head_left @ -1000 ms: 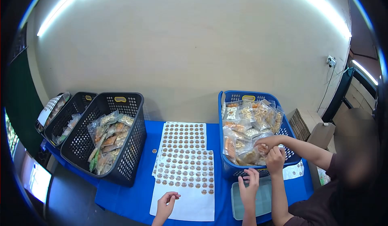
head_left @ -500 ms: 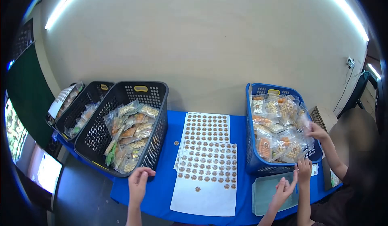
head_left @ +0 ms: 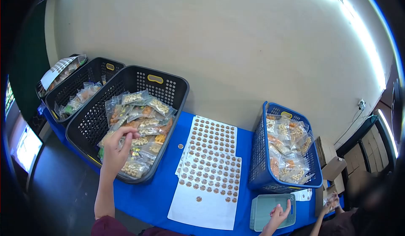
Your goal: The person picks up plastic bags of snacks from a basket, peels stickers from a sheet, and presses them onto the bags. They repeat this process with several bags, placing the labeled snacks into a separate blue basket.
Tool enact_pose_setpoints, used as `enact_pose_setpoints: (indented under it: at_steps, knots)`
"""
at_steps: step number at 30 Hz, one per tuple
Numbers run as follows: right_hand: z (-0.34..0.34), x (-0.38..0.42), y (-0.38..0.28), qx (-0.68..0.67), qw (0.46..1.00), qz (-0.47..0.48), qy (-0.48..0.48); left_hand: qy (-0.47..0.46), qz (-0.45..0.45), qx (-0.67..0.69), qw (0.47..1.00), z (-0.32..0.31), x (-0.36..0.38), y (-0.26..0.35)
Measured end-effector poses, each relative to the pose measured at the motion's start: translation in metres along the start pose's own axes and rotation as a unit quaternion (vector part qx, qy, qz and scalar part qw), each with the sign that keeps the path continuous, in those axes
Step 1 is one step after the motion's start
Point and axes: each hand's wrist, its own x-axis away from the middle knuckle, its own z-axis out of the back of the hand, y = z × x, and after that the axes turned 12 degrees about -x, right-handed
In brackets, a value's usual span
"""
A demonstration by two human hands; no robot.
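Head view: left hand [head_left: 116, 149] reaches into black perforated plastic basket [head_left: 168, 86], fingers curled onto clear snack packets [head_left: 141, 124] heaped inside; firm grip cannot be told. Right hand [head_left: 277, 214], fingers loosely spread, rests on pale green plastic tray [head_left: 261, 208] at blue table edge [head_left: 139, 198], below blue basket [head_left: 259, 160]. White sticker sheets [head_left: 206, 172] lie between baskets.

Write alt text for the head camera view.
A person's left hand reaches into a black basket of clear snack packets on a blue table. Their right hand rests at a pale green tray, beside sticker sheets and a blue basket.
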Motion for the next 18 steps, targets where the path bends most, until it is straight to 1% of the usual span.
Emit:
enact_pose_setpoints:
  at_steps: [3,4,7,9,11,13,16,18]
  knots:
    - [-0.001,0.013,-0.003,0.007,1.0,-0.001,-0.003,-0.046,-0.019,0.006,0.999,0.0,-0.024,-0.012]
    - [0.0,0.016,-0.001,0.015,1.0,-0.003,-0.004,-0.058,-0.046,0.009,0.997,-0.005,-0.032,-0.018]
    - [0.005,0.027,0.012,0.036,0.999,-0.019,-0.029,-0.148,-0.091,-0.069,0.982,-0.014,-0.058,-0.037]
    - [0.009,0.036,0.015,0.045,0.997,-0.029,-0.055,-0.227,-0.088,-0.11,0.964,-0.031,-0.08,-0.069]
    - [0.01,0.044,0.013,0.044,0.995,-0.03,-0.086,-0.291,-0.096,-0.169,0.937,-0.056,-0.092,-0.119]
    - [0.012,0.049,0.011,0.058,0.994,-0.019,-0.095,-0.341,-0.111,-0.243,0.901,-0.08,-0.101,-0.181]
    - [0.021,0.054,0.012,0.092,0.991,0.0,-0.1,-0.419,-0.045,-0.337,0.842,-0.097,-0.092,-0.242]
    - [0.032,0.053,0.02,0.118,0.986,0.026,-0.112,-0.476,-0.039,-0.389,0.788,-0.104,-0.077,-0.28]
